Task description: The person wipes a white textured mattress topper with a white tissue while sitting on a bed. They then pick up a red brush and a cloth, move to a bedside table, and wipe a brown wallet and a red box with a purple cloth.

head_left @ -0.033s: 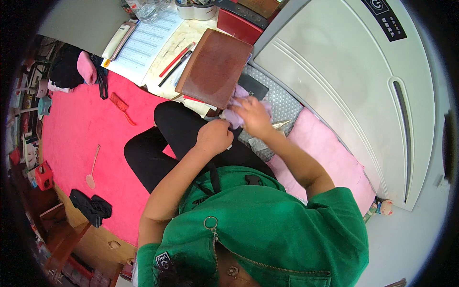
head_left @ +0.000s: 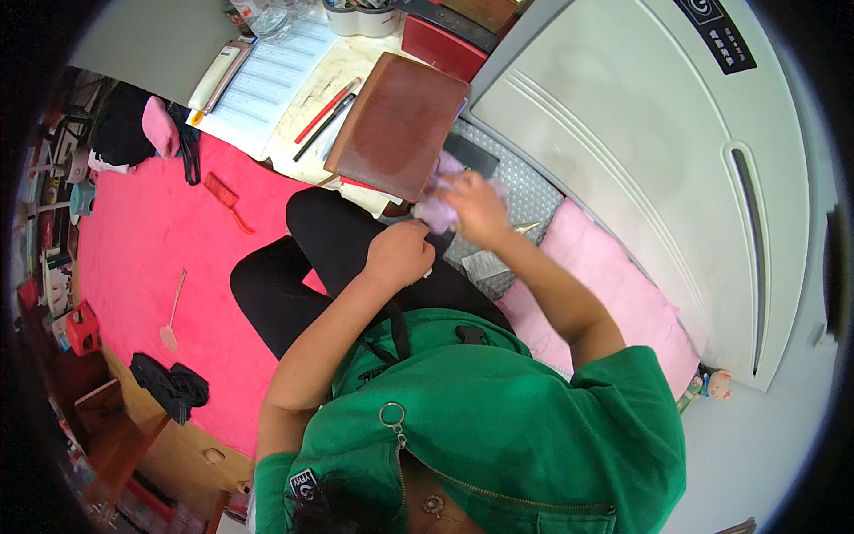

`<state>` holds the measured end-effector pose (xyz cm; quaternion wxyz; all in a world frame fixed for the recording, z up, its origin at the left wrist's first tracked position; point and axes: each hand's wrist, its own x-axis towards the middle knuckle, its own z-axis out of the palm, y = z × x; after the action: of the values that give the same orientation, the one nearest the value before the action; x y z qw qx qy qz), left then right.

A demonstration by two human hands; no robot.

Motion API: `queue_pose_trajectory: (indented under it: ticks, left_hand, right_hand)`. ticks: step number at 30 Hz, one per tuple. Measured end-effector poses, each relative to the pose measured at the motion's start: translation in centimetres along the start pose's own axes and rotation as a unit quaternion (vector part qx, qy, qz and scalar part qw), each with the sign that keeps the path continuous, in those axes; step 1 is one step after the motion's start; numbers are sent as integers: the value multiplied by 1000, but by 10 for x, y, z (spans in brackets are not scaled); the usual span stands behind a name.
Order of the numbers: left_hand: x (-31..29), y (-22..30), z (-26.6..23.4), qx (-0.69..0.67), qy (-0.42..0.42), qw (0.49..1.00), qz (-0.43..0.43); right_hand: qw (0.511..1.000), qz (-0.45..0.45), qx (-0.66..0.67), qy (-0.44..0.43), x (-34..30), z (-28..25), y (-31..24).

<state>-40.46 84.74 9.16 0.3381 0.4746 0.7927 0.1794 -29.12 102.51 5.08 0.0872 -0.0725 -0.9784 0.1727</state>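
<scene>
A crumpled light purple cloth (head_left: 434, 214) lies beside the brown leather-covered book (head_left: 400, 125), partly under my right hand. My right hand (head_left: 479, 210), slightly blurred, is closed on this cloth. Close by to the left, my left hand (head_left: 400, 253) rests at my black-trousered leg, its fingers curled. A small pale bit shows at its lower edge, but what it grips is hidden. A dark flat piece (head_left: 439, 242) shows between the hands, beneath the cloth. Beyond the right hand lies a dark grey flat object (head_left: 473, 155) on a silvery dimpled mat (head_left: 520, 173).
A red pen (head_left: 327, 110) and a black pen (head_left: 325, 127) lie left of the book, near a printed sheet (head_left: 258, 89) and a stapler (head_left: 218, 76). A pink cushion (head_left: 605, 276) sits before a large pale cabinet panel (head_left: 658, 160). A red brush (head_left: 227, 200) lies on the pink rug (head_left: 240, 303).
My right hand has shifted very slightly to the right with the cloth. My left hand stays where it was.
</scene>
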Motion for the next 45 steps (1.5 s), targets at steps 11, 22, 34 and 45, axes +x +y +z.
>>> queue_pose_trajectory:
  ticks: [11, 22, 34, 45]
  left_hand:
    - [-31, -18, -20, -139, 130, 982, -2]
    - [-31, -20, -29, -230, 43, 972, -23]
    - [-31, 12, -53, -118, 279, 947, 104]
    - [-30, -2, -56, 76, 193, 978, 30]
  right_hand:
    - [999, 40, -7, 28, -14, 9, -11]
    - [945, 314, -7, 87, -67, -32, 53]
    - [964, 130, 90, 213, 7, -101, -14]
    - [993, -12, -40, 111, 161, -83, 14]
